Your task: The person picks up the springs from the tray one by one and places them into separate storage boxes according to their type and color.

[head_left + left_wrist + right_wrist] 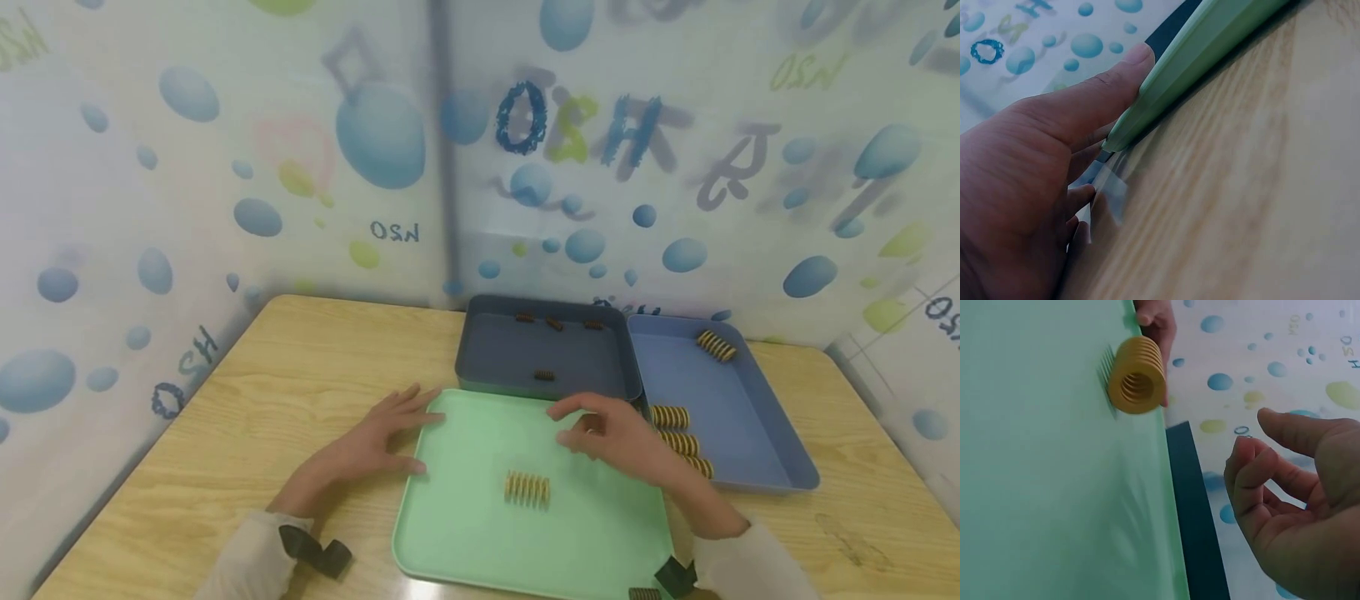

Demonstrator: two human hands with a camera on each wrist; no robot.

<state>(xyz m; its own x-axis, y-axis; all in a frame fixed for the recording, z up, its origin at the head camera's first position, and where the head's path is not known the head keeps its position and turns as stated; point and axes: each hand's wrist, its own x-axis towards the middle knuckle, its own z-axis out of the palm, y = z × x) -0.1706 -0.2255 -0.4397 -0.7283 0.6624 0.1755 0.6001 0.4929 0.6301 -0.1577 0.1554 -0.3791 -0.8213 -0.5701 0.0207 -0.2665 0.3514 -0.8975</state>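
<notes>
A yellow coil spring [527,489] lies on its side near the middle of the green tray [465,542]. In the right wrist view the open end of the spring [1137,387] faces the camera. My left hand [367,450] is at the tray's left edge, fingers extended, with the thumb [1138,56] against the rim in the left wrist view. Above the tray's right back part hovers my right hand [615,437], thumb and index finger apart, the other fingers loosely curled, holding nothing.
Behind the green tray, a dark grey tray [495,354] holds several small dark springs. The blue tray [735,417] to the right holds several yellow-and-black springs [670,417]. A dark spring [645,593] shows at the green tray's front right corner. Patterned walls stand behind the table.
</notes>
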